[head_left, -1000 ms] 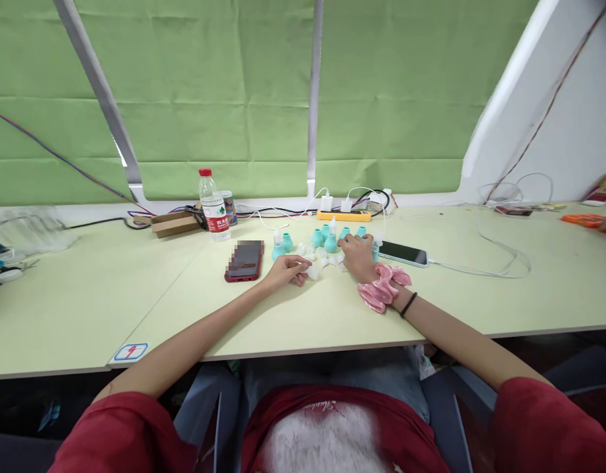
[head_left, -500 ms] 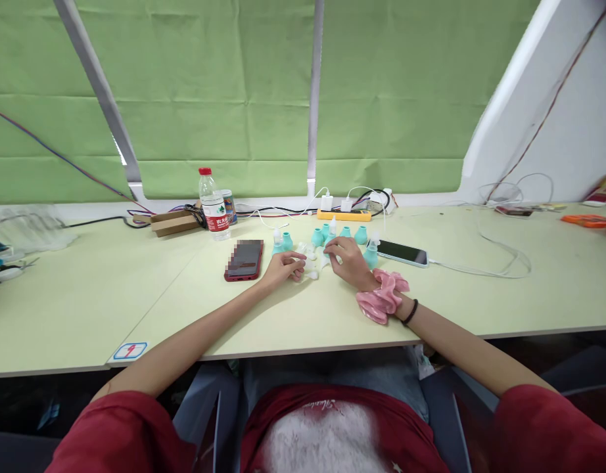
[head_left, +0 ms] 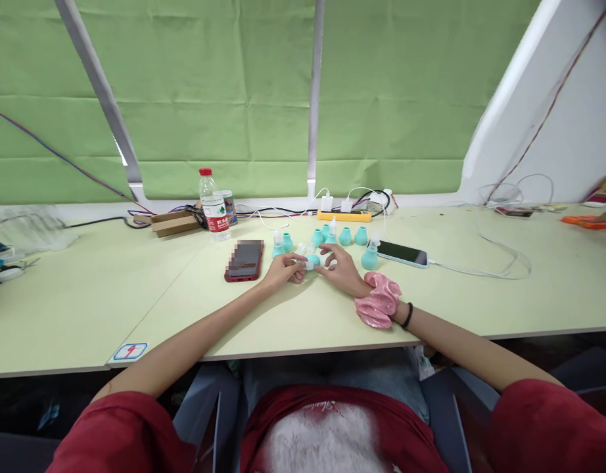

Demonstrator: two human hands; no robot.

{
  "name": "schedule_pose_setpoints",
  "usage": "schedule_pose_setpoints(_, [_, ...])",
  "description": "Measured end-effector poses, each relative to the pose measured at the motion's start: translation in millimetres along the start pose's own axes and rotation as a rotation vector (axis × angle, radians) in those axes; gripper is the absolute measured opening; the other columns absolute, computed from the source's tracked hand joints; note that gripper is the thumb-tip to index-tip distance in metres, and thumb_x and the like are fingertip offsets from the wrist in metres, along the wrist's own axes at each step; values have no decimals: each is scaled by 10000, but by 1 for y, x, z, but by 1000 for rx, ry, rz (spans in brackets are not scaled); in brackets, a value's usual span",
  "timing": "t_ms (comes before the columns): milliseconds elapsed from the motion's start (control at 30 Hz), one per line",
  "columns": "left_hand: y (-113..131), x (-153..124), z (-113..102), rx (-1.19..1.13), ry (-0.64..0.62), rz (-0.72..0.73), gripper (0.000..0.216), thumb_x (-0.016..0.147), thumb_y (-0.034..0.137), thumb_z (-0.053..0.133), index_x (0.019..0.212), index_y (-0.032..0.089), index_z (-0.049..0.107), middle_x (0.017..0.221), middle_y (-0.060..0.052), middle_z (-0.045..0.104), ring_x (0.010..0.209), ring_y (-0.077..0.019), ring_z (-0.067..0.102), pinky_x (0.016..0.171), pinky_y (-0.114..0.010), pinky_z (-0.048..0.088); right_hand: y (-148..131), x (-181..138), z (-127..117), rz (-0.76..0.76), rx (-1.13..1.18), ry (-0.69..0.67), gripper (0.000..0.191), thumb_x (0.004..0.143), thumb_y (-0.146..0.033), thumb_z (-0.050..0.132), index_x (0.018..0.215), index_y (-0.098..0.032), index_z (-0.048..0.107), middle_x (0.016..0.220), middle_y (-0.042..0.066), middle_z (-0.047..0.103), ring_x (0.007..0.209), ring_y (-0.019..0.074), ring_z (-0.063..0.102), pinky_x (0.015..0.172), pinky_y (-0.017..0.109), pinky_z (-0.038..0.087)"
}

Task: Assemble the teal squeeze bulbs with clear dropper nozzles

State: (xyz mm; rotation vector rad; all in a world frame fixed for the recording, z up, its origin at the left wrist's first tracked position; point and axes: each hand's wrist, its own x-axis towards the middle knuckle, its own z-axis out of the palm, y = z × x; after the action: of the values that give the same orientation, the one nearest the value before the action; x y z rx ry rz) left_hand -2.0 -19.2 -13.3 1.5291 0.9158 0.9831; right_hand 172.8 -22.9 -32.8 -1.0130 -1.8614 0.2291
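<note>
The left hand (head_left: 285, 268) pinches a small white piece (head_left: 309, 265) against a teal bulb (head_left: 313, 260), which the right hand (head_left: 343, 269) grips (pink scrunchie (head_left: 378, 302) round its wrist); other teal bulbs (head_left: 361, 236) stand beyond on the surface (head_left: 303, 318).

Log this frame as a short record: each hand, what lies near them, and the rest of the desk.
Left hand: pinches a small whitish piece
Right hand: holds a teal bulb beside that piece; whether they join is unclear
Near hands: other teal bulbs, three topped with whitish tips; loose translucent pieces
Left side: red-cased phone, red-capped bottle
Right side: phone on white cable
Back: yellow power strip
</note>
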Motion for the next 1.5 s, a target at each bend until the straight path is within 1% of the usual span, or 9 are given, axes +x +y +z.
schedule_pose_setpoints(67, [0, 0, 0, -7, 16, -15, 247, 648, 240, 591, 845, 94, 562, 561, -19, 562, 475, -82, 518, 479, -229, 470, 5, 1, 2, -18, -123, -25, 415, 682, -257, 549, 1073, -171, 439, 949, 77, 474, 699, 138, 498, 632, 320, 475])
schedule_pose_setpoints(133, [1, 0, 0, -17, 28, -35, 228, 655, 232, 579, 839, 98, 558, 556, -16, 561, 470, -81, 520, 477, -224, 467, 7, 1, 3, -98, -240, -72, 393, 709, -257, 518, 1086, -172, 444, 1047, 102, 448, 882, 194, 469, 768, 374, 426])
schedule_pose_setpoints(233, [2, -1, 0, -24, 34, -49, 209, 657, 220, 570, 828, 101, 555, 554, -17, 563, 472, -84, 526, 478, -218, 463, 4, 0, 3, -187, -362, -191, 420, 735, -263, 484, 1140, -180, 408, 1134, 98, 424, 1013, 240, 375, 824, 415, 373])
schedule_pose_setpoints(333, [4, -2, 1, -29, 43, -48, 206, 649, 209, 570, 822, 98, 553, 557, -21, 565, 473, -88, 529, 468, -214, 458, 1, 0, 3, -176, -420, -243, 418, 759, -254, 446, 1165, -176, 386, 1070, 94, 463, 969, 237, 380, 784, 409, 383])
schedule_pose_setpoints(533, [6, -2, 1, -41, 108, -26, 186, 653, 202, 540, 812, 104, 540, 519, -8, 545, 431, -89, 515, 428, -206, 432, 1, 0, 3, -135, -436, -158, 370, 696, -276, 511, 1045, -166, 459, 959, 101, 463, 936, 241, 388, 758, 393, 384])
schedule_pose_setpoints(833, [7, -1, -1, -99, 210, 11, 169, 636, 174, 526, 795, 118, 512, 511, 5, 531, 437, -88, 516, 452, -222, 452, -2, -1, -1, -46, -242, -123, 314, 573, -159, 507, 872, -180, 410, 839, 35, 499, 781, 171, 470, 703, 302, 396])
schedule_pose_setpoints(1067, [6, -1, -3, -150, 113, 19, 234, 620, 218, 599, 808, 108, 514, 555, -16, 567, 501, -104, 553, 530, -264, 486, -3, 0, -4, -182, -128, -100, 362, 574, -105, 483, 924, -183, 434, 914, 55, 483, 870, 189, 457, 781, 323, 380])
schedule_pose_setpoints(1267, [4, -3, -5, -212, 57, 35, 316, 608, 259, 651, 844, 99, 516, 603, -34, 595, 554, -109, 573, 610, -296, 495, -7, -1, -8, -175, -104, -86, 332, 578, -114, 470, 902, -180, 440, 880, 56, 474, 834, 193, 463, 751, 324, 382])
schedule_pose_setpoints(1500, [2, -2, -9, -253, -61, -3, 340, 579, 232, 684, 846, 91, 528, 666, -59, 621, 620, -133, 594, 674, -331, 490, -15, -5, -12, -172, -79, -97, 315, 574, -133, 468, 882, -179, 414, 821, 28, 509, 715, 150, 485, 673, 274, 385])
